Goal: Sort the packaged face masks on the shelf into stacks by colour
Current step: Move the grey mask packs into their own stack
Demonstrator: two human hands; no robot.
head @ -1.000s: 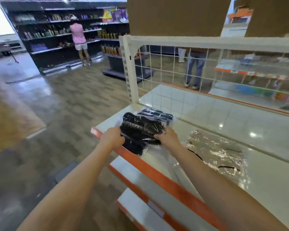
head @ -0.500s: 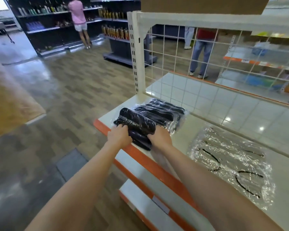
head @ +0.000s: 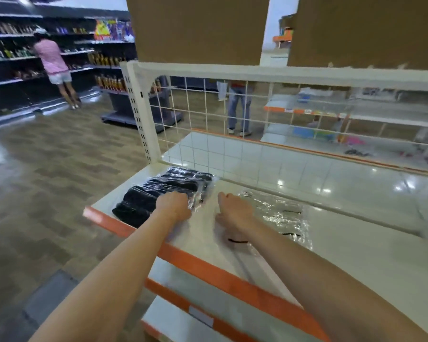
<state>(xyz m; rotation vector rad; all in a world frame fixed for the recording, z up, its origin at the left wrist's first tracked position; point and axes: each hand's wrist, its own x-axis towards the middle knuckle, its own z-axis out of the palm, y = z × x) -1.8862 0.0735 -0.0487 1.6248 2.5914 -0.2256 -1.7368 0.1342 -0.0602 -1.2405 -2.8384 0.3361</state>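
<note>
A stack of black face masks [head: 163,191] in clear wrappers lies at the left end of the white shelf [head: 368,248], near its orange front edge. My left hand [head: 174,206] rests on the right side of that stack, with its fingertips hidden behind the back of the hand. To the right lie white masks in shiny clear wrappers [head: 282,213], with black ear loops showing through. My right hand [head: 234,211] hovers at the left edge of these packets, fingers bent down towards the plastic and holding nothing that I can see.
A white wire grid [head: 208,114] and an upright post [head: 139,114] back the shelf, and cardboard boxes [head: 198,28] stand on top. Lower shelves [head: 183,319] jut out beneath. One person stands at dark shelving on the far left, another behind the grid.
The black packet both hands held now lies on the black stack. My right hand has let go and moved right to the white masks, while my left stays on the stack.
</note>
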